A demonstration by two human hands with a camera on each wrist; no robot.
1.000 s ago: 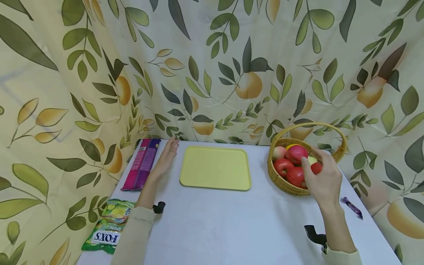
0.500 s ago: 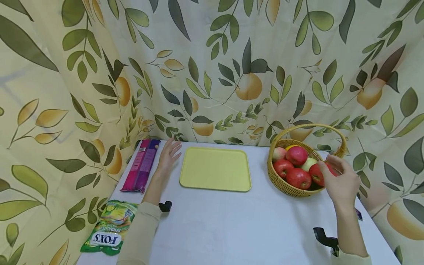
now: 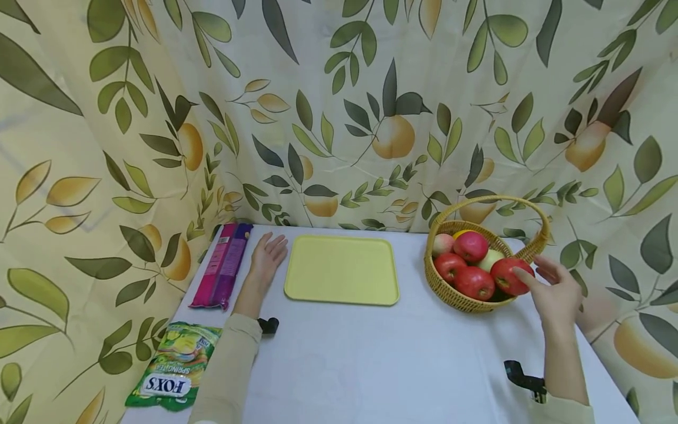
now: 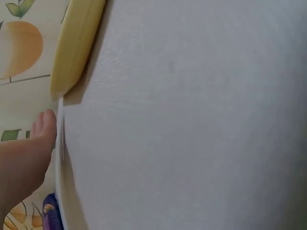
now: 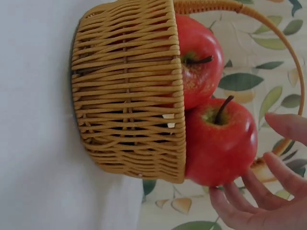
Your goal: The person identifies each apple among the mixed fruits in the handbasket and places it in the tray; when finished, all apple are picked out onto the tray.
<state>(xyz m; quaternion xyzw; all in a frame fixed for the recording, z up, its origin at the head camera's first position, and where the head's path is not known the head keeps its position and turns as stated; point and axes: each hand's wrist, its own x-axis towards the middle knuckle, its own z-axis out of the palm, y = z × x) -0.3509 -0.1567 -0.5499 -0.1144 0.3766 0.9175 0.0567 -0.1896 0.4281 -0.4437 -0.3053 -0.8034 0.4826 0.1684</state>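
Observation:
In the head view, my right hand point(image 3: 556, 291) is at the right side of a wicker basket point(image 3: 450, 297), its fingers spread. The rightmost red apple point(image 3: 509, 277) in the basket is nearest to it. From the right wrist view, the fingers point(image 5: 261, 194) lie beside and past that apple point(image 5: 223, 143), and whether they touch it is unclear. More red apples point(image 3: 474, 284) and paler fruit fill the basket. My left hand point(image 3: 267, 259) holds nothing, fingers extended, between a yellow tray point(image 3: 341, 271) and a pink-purple packet point(image 3: 222, 268).
A green FOX'S bag point(image 3: 172, 368) lies at the table's left edge, beside my left sleeve point(image 3: 228, 365). The basket's arched handle point(image 3: 489, 199) rises above the fruit. A patterned curtain point(image 3: 339, 171) hangs behind the white table point(image 3: 371, 365).
My right hand has moved right from above the fruit to the basket's right side, uncovering the rightmost apple. My left hand has lowered slightly and turned. The purple-wrapped stick is now hidden.

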